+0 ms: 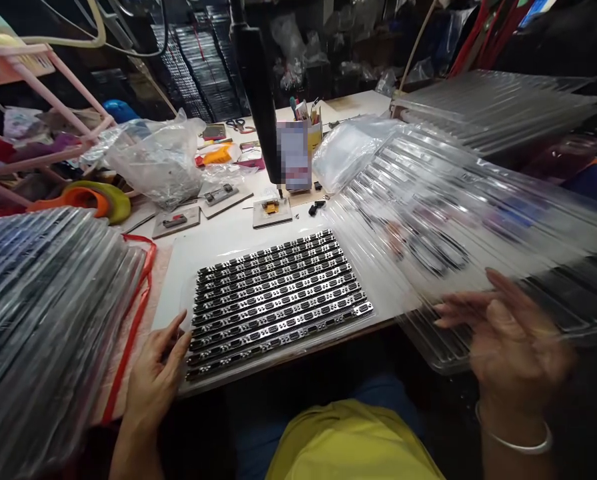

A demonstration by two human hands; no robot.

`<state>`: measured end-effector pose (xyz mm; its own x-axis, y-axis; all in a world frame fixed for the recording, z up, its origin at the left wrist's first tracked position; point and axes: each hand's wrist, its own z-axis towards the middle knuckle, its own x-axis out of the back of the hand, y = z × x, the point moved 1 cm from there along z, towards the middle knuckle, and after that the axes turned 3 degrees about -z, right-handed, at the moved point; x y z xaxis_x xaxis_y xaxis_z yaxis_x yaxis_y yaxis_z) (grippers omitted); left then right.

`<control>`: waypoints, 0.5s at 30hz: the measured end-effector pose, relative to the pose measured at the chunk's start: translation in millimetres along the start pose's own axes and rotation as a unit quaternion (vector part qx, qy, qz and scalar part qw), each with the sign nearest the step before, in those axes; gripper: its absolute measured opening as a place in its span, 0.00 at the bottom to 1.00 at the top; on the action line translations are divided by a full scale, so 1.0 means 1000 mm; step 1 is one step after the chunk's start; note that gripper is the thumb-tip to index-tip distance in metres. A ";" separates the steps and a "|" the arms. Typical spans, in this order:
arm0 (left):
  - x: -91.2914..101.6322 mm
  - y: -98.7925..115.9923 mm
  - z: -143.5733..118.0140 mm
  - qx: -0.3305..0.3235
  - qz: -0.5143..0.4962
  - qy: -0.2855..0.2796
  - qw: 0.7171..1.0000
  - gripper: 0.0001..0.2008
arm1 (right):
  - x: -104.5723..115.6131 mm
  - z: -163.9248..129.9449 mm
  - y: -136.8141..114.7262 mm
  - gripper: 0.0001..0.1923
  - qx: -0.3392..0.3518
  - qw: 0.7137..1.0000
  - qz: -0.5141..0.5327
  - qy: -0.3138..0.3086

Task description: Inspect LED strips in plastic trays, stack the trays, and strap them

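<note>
While the left hand [154,373] rests at the near edge of the table [228,237], its fingers loosely spread and the thumb touching the near left corner of the filled tray [278,303], the right hand [508,340] lies with fingers stretched flat against the underside of a clear empty tray [458,220] lifted off the table's right edge. That clear tray looks thin, light and springy, likely to bow and slide on a flat palm, so a pinch on its rim would probably hold better than the flat support shown. By contrast, the filled tray carries rows of black and metal connector strips, so it should be heavier and could sag or spill if raised by one corner. A stack of filled trays [53,313] crowds the left edge, another stack of clear trays [498,107] the far right corner. A black post [258,100], small jigs [223,197] and a plastic bag [158,160] stand behind.
</note>
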<state>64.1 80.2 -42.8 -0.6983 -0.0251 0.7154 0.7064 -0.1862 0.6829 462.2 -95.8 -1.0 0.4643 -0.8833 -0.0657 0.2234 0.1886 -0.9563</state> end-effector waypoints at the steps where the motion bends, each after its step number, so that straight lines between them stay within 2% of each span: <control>1: 0.000 0.000 0.000 -0.003 0.000 -0.002 1.000 0.29 | -0.001 -0.001 -0.001 0.21 -0.001 1.000 0.000 0.000; 7: 0.001 0.001 -0.002 -0.004 0.006 -0.012 1.000 0.27 | -0.009 -0.006 -0.003 0.20 0.015 1.000 -0.004 0.015; 15: 0.001 0.002 -0.005 -0.049 -0.009 -0.017 0.999 0.23 | -0.021 -0.010 -0.015 0.22 0.029 0.999 -0.022 0.023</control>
<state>63.9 75.3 -41.6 -0.7046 0.0126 0.7094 0.6781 -0.2824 0.6785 440.2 -84.4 11.9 0.4137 -0.9096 -0.0387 0.2921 0.1729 -0.9406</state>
